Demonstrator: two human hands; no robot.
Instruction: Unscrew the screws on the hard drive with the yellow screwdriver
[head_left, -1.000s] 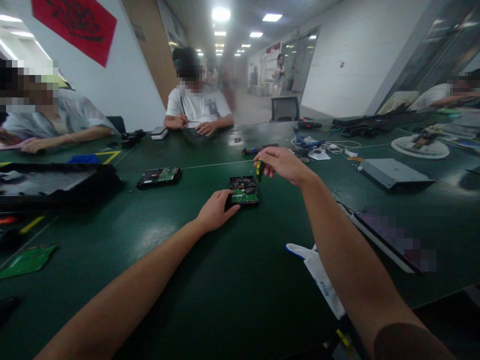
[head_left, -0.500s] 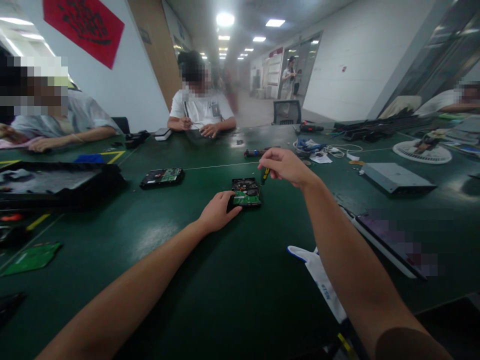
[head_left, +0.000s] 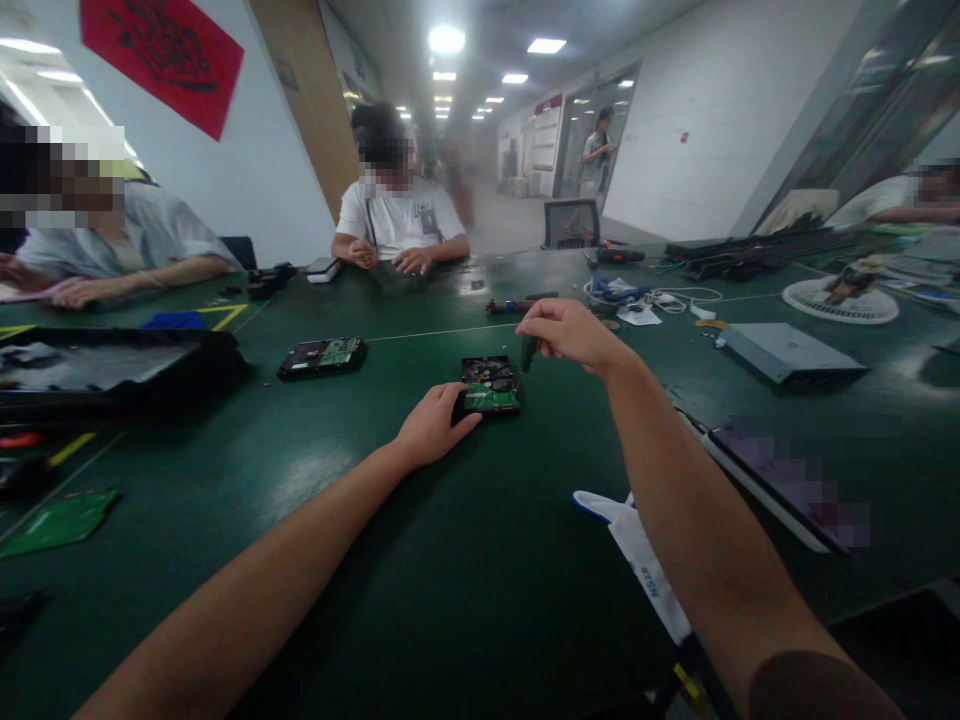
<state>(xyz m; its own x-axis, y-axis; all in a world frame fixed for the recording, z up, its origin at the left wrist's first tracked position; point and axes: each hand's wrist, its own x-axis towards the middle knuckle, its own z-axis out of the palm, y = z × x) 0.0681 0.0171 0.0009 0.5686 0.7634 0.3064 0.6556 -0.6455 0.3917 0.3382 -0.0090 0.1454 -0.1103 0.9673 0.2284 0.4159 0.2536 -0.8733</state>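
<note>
A hard drive (head_left: pixel 490 385) lies on the green table with its green circuit board facing up. My left hand (head_left: pixel 435 425) grips its left edge, thumb along the near side and fingers over the corner. Above the drive's right side, my right hand (head_left: pixel 570 332) pinches the top of a screwdriver (head_left: pixel 527 354). The screwdriver stands nearly upright, its tip at the drive's right edge. Whether the tip sits in a screw is too small to tell.
Another hard drive (head_left: pixel 321 357) lies to the left, near a large black tray-like housing (head_left: pixel 112 375). A white glove (head_left: pixel 649 560) is beside my right forearm. Farther right are a grey metal box (head_left: pixel 791 352) and a flat panel (head_left: pixel 780 485). A co-worker (head_left: pixel 401 220) sits opposite.
The screwdriver's handle has turned in my right hand: its yellow marking no longer shows. My left hand and the hard drive keep their places.
</note>
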